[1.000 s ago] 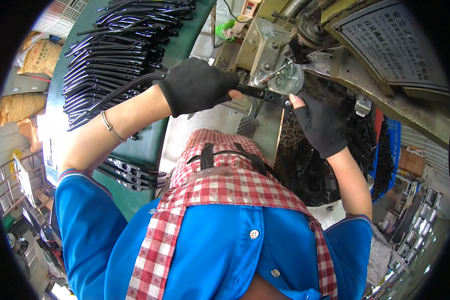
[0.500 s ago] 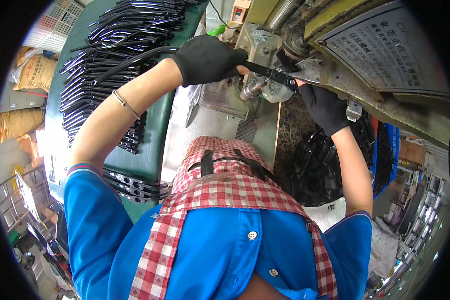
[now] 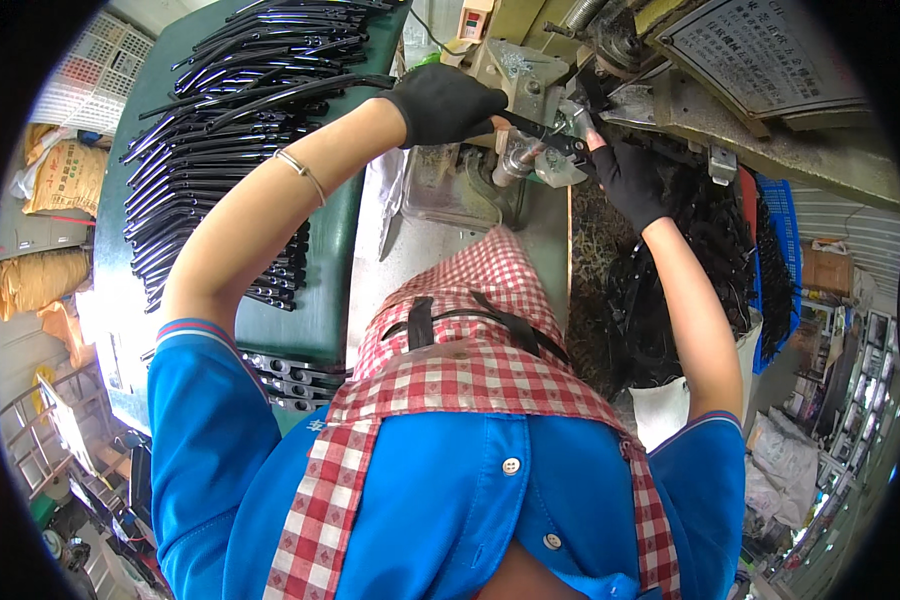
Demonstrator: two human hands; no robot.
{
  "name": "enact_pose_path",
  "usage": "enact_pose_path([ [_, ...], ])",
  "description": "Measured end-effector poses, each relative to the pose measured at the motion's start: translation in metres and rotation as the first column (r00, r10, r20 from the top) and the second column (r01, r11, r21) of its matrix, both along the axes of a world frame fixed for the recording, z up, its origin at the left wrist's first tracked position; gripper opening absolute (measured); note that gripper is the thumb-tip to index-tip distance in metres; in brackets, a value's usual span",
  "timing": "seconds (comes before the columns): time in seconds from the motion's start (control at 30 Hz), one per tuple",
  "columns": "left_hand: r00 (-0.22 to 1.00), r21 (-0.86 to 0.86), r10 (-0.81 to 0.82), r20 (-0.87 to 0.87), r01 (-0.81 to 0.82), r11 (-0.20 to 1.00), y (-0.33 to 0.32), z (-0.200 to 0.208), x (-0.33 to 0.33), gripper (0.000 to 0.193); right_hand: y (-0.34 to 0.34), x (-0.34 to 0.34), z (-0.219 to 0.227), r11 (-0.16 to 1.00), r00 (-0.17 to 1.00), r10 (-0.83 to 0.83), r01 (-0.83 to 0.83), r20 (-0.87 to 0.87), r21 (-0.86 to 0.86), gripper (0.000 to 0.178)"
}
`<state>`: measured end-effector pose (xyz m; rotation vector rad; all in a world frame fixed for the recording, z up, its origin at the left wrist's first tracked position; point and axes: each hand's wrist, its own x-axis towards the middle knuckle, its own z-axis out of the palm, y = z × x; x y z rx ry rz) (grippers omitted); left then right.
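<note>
My left hand (image 3: 445,105), in a black glove with bare fingertips, is closed around a long, bent black tube (image 3: 315,93). One end of the tube stretches left over the pile on the green table. Its flatter right end, with a round hole or rivet, lies at the metal post (image 3: 515,158) of a machine. My right hand (image 3: 630,182), gloved alike, is closed at that right end, its bare fingertip beside a small silvery piece (image 3: 578,118). The fingers' exact hold there is partly hidden. Clear plastic (image 3: 558,170) hangs by the post.
Many similar black tubes (image 3: 205,190) lie in rows on the green table (image 3: 325,290). Dark parts (image 3: 660,310) are heaped at right, beside a blue basket (image 3: 778,265). The machine's body with a metal plate (image 3: 750,50) overhangs the upper right. A red-checked apron (image 3: 460,290) covers my lap.
Both hands have shifted slightly, the left one to the right and up a little. The tube's right end has come in closer to the post, and a right fingertip now points upward beside the silvery piece.
</note>
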<state>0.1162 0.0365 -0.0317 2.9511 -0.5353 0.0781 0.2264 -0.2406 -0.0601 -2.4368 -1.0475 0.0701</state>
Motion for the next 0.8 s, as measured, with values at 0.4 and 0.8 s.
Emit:
enact_pose_path([
  [0.4, 0.996, -0.04, 0.039, -0.082, -0.043, 0.998, 0.003, 0.007, -0.012, 0.022, 0.002, -0.094, -0.013, 0.891, 0.941, 0.339, -0.32, -0.002, 0.323, 0.007],
  [0.8, 0.989, -0.247, -0.001, 0.149, 0.038, 0.968, -0.005, -0.01, -0.015, 0.031, -0.006, 0.013, -0.136, 0.997, 0.998, -0.063, 0.063, 0.009, 0.053, 0.025],
])
